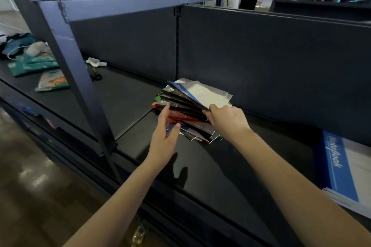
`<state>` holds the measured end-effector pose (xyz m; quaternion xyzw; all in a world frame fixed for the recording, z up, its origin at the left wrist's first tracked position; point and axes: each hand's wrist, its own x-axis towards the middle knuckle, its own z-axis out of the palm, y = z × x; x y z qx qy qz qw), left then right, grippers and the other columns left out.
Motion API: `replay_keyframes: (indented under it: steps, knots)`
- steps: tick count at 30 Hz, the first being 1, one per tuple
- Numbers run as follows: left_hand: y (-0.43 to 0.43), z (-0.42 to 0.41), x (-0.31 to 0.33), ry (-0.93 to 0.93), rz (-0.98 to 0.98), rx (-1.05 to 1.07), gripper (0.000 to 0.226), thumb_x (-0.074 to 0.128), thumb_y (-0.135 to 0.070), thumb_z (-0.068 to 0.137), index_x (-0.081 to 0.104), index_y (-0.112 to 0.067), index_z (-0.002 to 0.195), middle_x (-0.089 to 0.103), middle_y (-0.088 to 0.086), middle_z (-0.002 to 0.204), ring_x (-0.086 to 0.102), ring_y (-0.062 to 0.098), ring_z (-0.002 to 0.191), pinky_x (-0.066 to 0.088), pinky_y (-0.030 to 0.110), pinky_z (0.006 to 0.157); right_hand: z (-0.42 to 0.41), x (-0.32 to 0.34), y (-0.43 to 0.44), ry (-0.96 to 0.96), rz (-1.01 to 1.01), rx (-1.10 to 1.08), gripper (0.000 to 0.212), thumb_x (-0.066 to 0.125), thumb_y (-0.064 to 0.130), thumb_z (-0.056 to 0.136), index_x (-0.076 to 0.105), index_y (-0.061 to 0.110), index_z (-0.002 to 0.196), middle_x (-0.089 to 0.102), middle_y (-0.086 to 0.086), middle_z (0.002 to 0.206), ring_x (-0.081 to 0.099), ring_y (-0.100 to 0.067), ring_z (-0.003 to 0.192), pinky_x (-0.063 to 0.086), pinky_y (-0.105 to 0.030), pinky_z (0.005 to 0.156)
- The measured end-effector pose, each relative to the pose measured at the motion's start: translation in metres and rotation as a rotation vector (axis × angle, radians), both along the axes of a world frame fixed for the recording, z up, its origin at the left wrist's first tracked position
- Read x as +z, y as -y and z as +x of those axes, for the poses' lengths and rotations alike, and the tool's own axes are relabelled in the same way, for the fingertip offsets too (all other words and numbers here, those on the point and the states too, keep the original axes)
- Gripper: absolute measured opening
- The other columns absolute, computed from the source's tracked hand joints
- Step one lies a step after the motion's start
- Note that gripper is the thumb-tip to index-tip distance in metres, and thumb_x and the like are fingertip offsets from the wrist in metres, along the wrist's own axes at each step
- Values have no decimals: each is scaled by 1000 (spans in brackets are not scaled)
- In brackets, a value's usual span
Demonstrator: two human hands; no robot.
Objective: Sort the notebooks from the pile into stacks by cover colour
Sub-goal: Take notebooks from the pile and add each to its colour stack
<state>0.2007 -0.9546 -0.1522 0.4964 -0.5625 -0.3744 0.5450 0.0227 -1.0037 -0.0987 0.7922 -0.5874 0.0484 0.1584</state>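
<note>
Glossy thin notebooks (181, 111) lie fanned; right hand (226, 120) pinches the blue notebook (186, 91), left hand (164, 140) straight-fingered alongside

Single wide-angle view from the person's head, facing forward and down, close over the notebook pile (190, 110) on a dark shelf (226, 168), room background along the top

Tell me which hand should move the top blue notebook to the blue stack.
Right. The right hand grips the blue notebook by its edge, and the blue stack lies on its side; the left hand rests open against the pile.
</note>
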Motion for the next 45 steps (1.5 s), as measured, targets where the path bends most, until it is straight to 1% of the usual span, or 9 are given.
replay_keyframes:
  steps: [4,7,11,15,22,26,33,41,45]
  knots:
    - [3,-14,15,-323,78,-58,62,45,-17,101,12,-38,149,42,-5,136,48,17,127,50,38,96,9,-12,-28,18,-171,35,34,86,35,65,65,10,73,56,-8,47,55,-27,37,27,-21,44]
    - [11,-23,19,-386,87,-46,70,49,-18,99,7,-36,151,43,0,141,51,21,125,55,40,89,13,-22,-48,99,-217,62,36,93,31,48,64,13,60,47,-1,37,42,-22,24,22,-17,39]
    - [19,-31,14,-400,139,11,73,56,-9,94,16,-40,148,44,1,137,56,18,112,52,44,92,20,-35,-69,177,-180,104,32,48,39,90,66,19,72,61,3,55,58,-19,42,33,-20,40]
    - [17,-33,7,-306,92,82,67,48,4,94,27,-34,144,42,1,136,55,4,103,51,24,81,14,-43,-78,280,63,95,65,17,59,86,66,22,106,68,4,98,67,-19,86,48,-28,62]
    - [12,-30,17,-353,42,2,65,48,9,92,39,-42,131,50,-16,124,57,1,101,50,14,68,-18,-30,-69,437,218,-94,50,31,52,99,41,26,141,37,7,150,41,-15,131,38,-32,100]
    - [7,-35,19,-337,40,-83,63,51,7,90,46,-43,129,53,-12,127,60,7,104,52,21,71,-38,-28,-57,838,255,-224,59,41,53,95,29,25,146,45,2,141,51,-21,122,47,-41,94]
    - [9,-72,15,-258,47,-297,71,50,15,86,41,-36,134,54,-18,123,61,-4,98,52,18,73,-69,-22,-80,1347,266,-318,65,67,32,87,34,25,142,58,11,113,57,-7,96,47,-17,71]
    - [3,-146,16,-294,57,-487,76,60,7,86,32,-39,139,45,-9,139,52,4,121,48,33,100,-126,-26,-126,1549,-99,-480,49,70,24,86,38,25,122,63,5,106,65,-11,91,56,-23,62]
    - [-10,-187,16,-345,131,-641,67,52,11,89,36,-39,132,53,-7,129,59,7,110,54,29,87,-154,-25,-155,1605,-287,-572,39,69,22,86,39,26,110,67,2,100,68,-14,84,57,-27,62]
